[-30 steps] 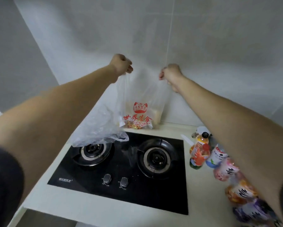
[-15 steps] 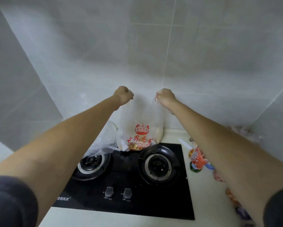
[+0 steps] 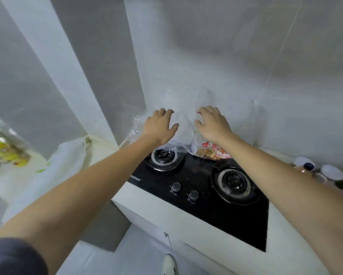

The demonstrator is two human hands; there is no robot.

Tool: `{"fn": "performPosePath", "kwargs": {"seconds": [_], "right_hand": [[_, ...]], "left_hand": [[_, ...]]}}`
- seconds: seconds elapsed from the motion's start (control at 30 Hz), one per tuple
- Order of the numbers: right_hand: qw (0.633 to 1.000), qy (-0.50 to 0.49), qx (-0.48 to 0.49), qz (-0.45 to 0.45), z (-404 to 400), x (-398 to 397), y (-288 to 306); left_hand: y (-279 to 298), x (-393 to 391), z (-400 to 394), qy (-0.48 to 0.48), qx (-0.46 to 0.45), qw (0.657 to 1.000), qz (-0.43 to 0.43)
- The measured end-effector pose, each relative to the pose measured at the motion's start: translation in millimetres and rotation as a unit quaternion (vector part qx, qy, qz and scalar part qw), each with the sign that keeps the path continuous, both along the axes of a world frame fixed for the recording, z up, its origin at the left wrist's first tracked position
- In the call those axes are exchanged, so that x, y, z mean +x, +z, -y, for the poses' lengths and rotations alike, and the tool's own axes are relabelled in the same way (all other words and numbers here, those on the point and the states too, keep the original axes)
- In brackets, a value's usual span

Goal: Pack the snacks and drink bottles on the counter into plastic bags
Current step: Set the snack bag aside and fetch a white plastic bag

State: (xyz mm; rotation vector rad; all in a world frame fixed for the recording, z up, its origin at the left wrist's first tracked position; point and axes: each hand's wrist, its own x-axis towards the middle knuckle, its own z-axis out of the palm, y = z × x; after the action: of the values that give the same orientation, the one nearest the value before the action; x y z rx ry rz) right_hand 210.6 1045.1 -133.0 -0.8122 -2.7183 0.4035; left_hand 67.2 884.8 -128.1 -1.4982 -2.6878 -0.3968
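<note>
A clear plastic bag with red print (image 3: 214, 150) stands against the wall behind the black stove (image 3: 206, 197), with orange-brown snacks showing in its bottom. Its top (image 3: 205, 98) sticks up loose between my hands. My right hand (image 3: 212, 124) hovers at the bag's upper part with fingers spread. Left of it, my left hand (image 3: 159, 124) is spread over a second, crumpled clear bag (image 3: 138, 126) by the left burner. Neither hand grips anything. Drink bottles (image 3: 309, 166) with white and dark caps stand at the far right, partly hidden by my right forearm.
The stove has two burners and two knobs (image 3: 184, 191). A white plastic bag (image 3: 67, 163) lies on the lower counter at the left. Yellow and green items (image 3: 6, 151) sit blurred at the far left edge. A white shoe (image 3: 169, 264) shows on the floor below.
Both hands held the printed bag up by its handles; now the bag rests behind the stove and both hands have opened. My view has swung left and down.
</note>
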Motion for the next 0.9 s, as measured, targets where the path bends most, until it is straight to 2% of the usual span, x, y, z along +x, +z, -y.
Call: {"fn": "performPosePath", "kwargs": {"seconds": [0.2, 0.5, 0.73, 0.9], "right_hand": [[0.994, 0.108, -0.016, 0.028, 110.7, -52.0, -42.0], [0.970, 0.232, -0.022, 0.072, 239.7, -171.2, -81.8], [0.960, 0.234, -0.086, 0.130, 324.0, -297.4, -129.8], [0.938, 0.168, -0.205, 0.222, 365.8, -357.8, -195.2]], "left_hand": [[-52.8, -18.9, 149.4, 0.116, -0.021, 0.992, 0.036], [-103.9, -102.7, 331.9, 0.292, -0.017, 0.954, 0.068], [-143.7, -213.1, 414.4, 0.338, -0.030, 0.936, 0.094], [-183.0, -262.7, 441.9, 0.333, -0.131, 0.918, 0.171]]}}
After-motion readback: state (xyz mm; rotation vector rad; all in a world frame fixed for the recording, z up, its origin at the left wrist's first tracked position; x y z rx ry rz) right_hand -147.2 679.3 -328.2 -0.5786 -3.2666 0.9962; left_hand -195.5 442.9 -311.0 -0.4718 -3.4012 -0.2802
